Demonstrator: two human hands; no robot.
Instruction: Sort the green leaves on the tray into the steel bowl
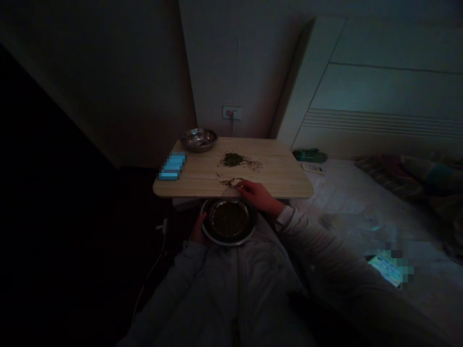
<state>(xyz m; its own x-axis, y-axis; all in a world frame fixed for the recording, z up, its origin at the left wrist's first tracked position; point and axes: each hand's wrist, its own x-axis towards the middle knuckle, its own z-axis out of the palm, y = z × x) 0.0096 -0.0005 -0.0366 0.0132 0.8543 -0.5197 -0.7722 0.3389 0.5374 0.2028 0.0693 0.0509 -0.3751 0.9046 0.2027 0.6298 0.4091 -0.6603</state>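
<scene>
My left hand [198,230] is wrapped around the left rim of a metal bowl [228,242], held at my lap just below the table's front edge. Many small dark green beans or grains lie in this bowl. Over that front edge, my right hand [253,193] has its fingers pinched together at a short line of small beans [227,182]. Something thin and pale may be between the fingertips, too dim to make out. Farther back on the table sits a pile of green beans [232,159], with reddish-brown beans [256,165] scattered to its right.
A second metal bowl [199,140] stands at the back left of the wooden table [285,178]. In front of it is a blurred-out lit screen [172,166]. To the right, a bed holds a green bottle [311,155] and a lit phone [387,267]. A cable [148,274] hangs at left.
</scene>
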